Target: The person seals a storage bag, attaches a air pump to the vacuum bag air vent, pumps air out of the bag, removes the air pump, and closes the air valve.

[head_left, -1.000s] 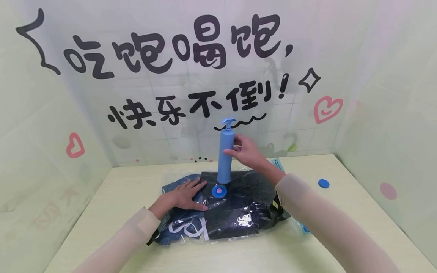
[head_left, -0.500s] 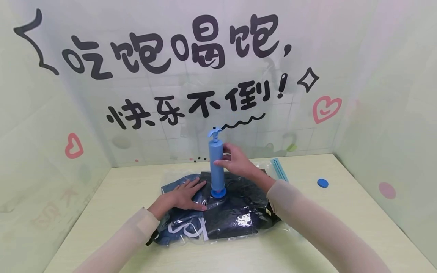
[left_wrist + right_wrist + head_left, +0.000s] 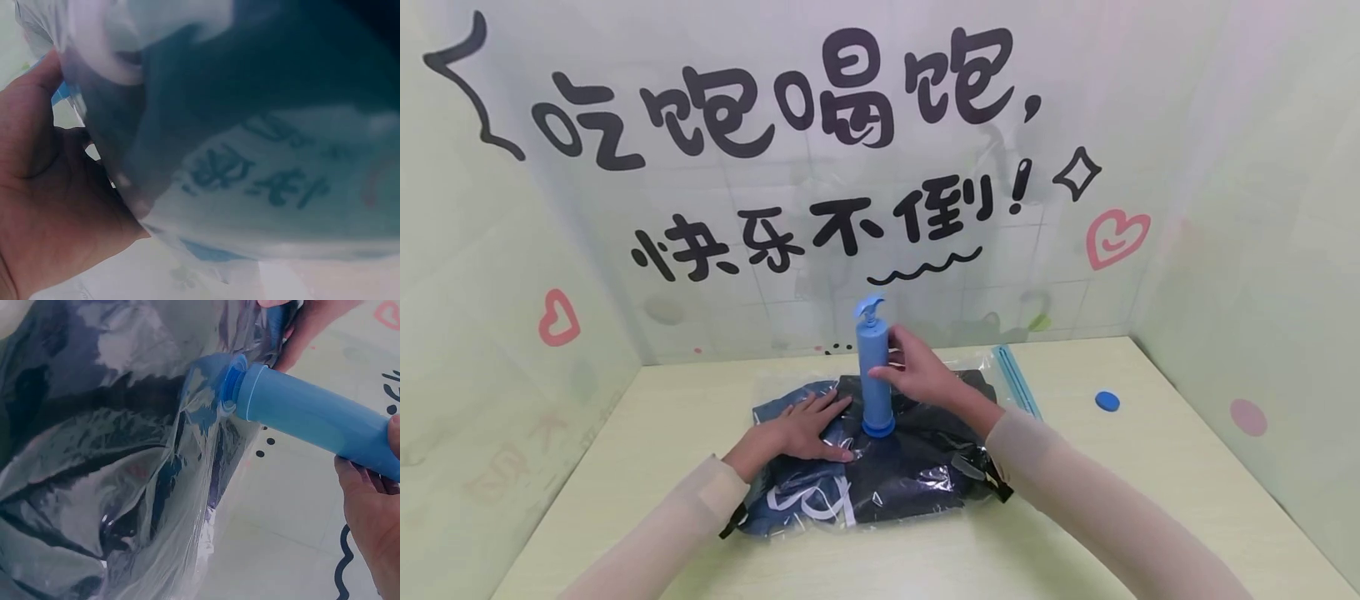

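Note:
In the head view a clear vacuum storage bag [image 3: 910, 487] with dark and blue clothes inside lies on the table. A blue hand pump [image 3: 874, 375] stands nearly upright on the bag's round blue valve [image 3: 878, 432]. My right hand [image 3: 917, 367] grips the pump's barrel from the right, thumb in front. The right wrist view shows the pump [image 3: 312, 409] with its end against the valve [image 3: 233, 387]. My left hand [image 3: 801, 429] rests flat with spread fingers on the bag, left of the pump. In the left wrist view that hand [image 3: 56, 187] lies against the plastic.
A round blue cap [image 3: 1107, 402] lies on the table [image 3: 1150, 500] to the right. The bag's light blue zip strip [image 3: 1017, 379] runs along its right edge. Behind the table stands a pale wall [image 3: 737, 325] with black lettering.
My right hand has lowered the pump and moved it left, from above the valve onto it. My left hand has stayed in place on the bag.

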Motion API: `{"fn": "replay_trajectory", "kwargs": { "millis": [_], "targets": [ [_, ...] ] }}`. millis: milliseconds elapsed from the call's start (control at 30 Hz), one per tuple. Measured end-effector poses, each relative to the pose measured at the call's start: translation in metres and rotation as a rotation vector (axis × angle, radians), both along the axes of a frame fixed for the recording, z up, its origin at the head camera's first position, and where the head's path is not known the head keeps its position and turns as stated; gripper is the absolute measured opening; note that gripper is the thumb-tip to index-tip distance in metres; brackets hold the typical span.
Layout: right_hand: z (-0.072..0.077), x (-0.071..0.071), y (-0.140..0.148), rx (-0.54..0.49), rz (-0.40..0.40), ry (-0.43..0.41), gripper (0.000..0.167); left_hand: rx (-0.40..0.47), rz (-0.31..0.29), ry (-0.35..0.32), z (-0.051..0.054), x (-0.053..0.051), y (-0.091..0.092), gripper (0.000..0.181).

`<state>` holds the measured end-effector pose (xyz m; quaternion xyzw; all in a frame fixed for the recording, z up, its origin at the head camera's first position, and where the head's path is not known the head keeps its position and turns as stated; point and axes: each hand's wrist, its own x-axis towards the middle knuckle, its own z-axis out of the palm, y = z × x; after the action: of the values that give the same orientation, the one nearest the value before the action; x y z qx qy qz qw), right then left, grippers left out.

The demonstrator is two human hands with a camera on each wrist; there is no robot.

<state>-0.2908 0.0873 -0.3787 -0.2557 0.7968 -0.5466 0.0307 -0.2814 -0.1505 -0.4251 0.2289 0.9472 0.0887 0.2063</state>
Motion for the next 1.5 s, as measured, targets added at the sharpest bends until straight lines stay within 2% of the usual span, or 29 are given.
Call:
{"fn": "replay_trajectory", "kwargs": {
  "millis": [367, 500, 833, 1033, 1233, 1500],
  "targets": [
    [-0.008, 0.016, 0.003, 0.065, 0.009, 0.104, 0.047, 0.016, -0.007, 0.007, -0.002, 0.001, -0.001, 0.098],
    [-0.009, 0.019, 0.001, 0.074, 0.001, 0.117, 0.043, 0.017, -0.01, 0.006, -0.002, 0.001, -0.001, 0.098],
    [-0.015, 0.016, -0.009, 0.081, -0.062, 0.162, 0.04, 0.03, -0.014, 0.001, -0.002, 0.001, -0.002, 0.097],
    [-0.018, 0.018, -0.007, 0.042, -0.123, 0.141, 0.042, 0.032, -0.014, -0.002, -0.002, 0.001, -0.001, 0.098],
    [-0.025, 0.016, 0.007, -0.021, -0.219, 0.106, 0.047, 0.026, -0.016, 0.011, -0.014, -0.007, -0.005, 0.1],
    [-0.021, 0.022, 0.003, 0.041, -0.217, 0.163, 0.056, 0.023, -0.021, -0.015, -0.003, -0.002, -0.004, 0.099]
  ]
}}
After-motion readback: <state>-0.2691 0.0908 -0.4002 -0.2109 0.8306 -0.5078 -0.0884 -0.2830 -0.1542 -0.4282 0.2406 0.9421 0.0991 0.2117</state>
